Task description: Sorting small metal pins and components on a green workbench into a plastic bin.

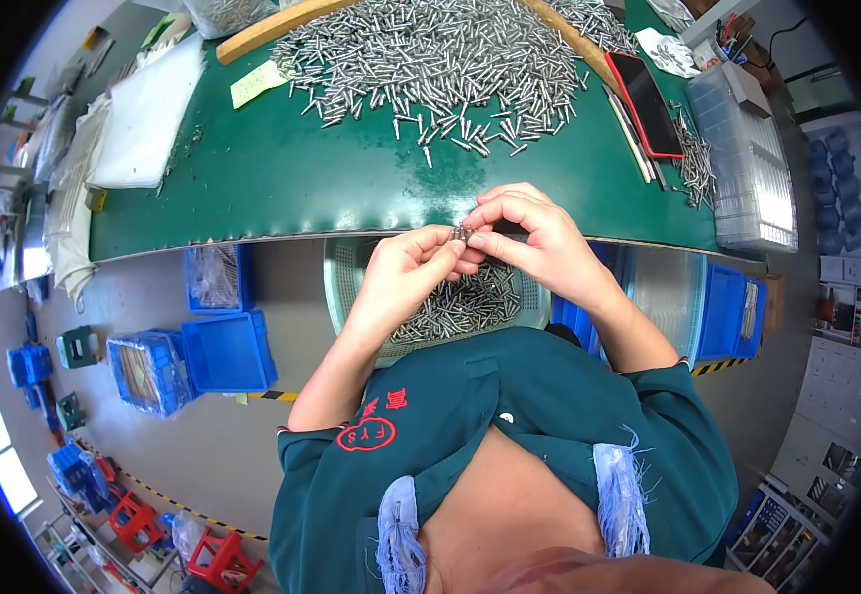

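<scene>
**pinhead_88:** Two hands met right at the near edge of the green table (pixel 282 188) in the head view. The left hand (pixel 406 267) was curled mostly closed, thumb and forefinger pinching a small metal pin (pixel 459 234). The right hand (pixel 534 243) was also bent in tight, its fingertips (pixel 478 238) touching the same pin from the other side. So the pin sat between both hands, just over the table edge and above the round metal basin (pixel 346 287) in the person's lap, which had a layer of pins (pixel 470 302) in it already.

**benchrat:** What else was around? And what could've gone sideways from there?

**pinhead_88:** Big heap of loose pins (pixel 440 59) spread across the far part of the table, well apart from the hands. A dark phone in a red case (pixel 646 104) lay to the right of the heap, with clear plastic trays (pixel 752 168) beyond it, and blue crates (pixel 218 346) were down on the floor to the left. Risk-wise, my guess: the pin was tiny and held only by fingertips, so a slip could've dropped it. Over the basin that's fine, but a flick sideways might've sent it to the floor. Couldn't tell whether it was one pin or a couple pressed together, too small.
</scene>
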Motion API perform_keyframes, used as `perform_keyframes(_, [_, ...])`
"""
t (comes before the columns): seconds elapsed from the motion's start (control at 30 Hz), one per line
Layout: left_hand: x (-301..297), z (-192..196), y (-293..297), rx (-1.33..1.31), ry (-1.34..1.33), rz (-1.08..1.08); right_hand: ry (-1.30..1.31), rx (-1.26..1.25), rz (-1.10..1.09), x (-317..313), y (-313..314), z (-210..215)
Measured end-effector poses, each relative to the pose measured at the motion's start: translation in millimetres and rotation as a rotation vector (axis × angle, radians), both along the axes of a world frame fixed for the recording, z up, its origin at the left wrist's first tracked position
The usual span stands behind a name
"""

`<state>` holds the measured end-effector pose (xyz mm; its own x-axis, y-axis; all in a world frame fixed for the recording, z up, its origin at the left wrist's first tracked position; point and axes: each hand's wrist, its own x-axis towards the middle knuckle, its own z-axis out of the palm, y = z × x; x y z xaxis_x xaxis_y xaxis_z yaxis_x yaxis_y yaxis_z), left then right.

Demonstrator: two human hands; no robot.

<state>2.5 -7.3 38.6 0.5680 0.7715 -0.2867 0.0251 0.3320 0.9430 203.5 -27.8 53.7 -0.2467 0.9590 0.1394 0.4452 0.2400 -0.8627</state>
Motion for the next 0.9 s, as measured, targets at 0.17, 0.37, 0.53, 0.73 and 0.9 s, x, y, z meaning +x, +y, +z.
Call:
perform_keyframes(0.17, [0.1, 2.2, -0.7, 0.000, -0.005, 0.012, -0.018, 0.046, -0.005, -2.3, -1.1, 4.8])
perform_keyframes(0.37, [-1.1, 2.2, 0.3, 0.009, 0.007, -0.001, -0.029, 0.063, 0.029, -0.9, 0.0, 5.3])
perform_keyframes(0.53, [-1.6, 3.7, 0.9, -0.005, 0.023, -0.024, 0.108, -0.112, 0.020, -0.1, -0.9, 3.2])
perform_keyframes(0.73, [-1.6, 1.9, 0.4, -0.003, 0.026, -0.009, 0.062, -0.074, 0.061, 0.9, 1.1, 3.7])
perform_keyframes(0.9, [-1.8, 3.8, 2.0, -0.014, 0.038, -0.019, 0.040, -0.058, 0.056, 1.1, 1.4, 1.6])
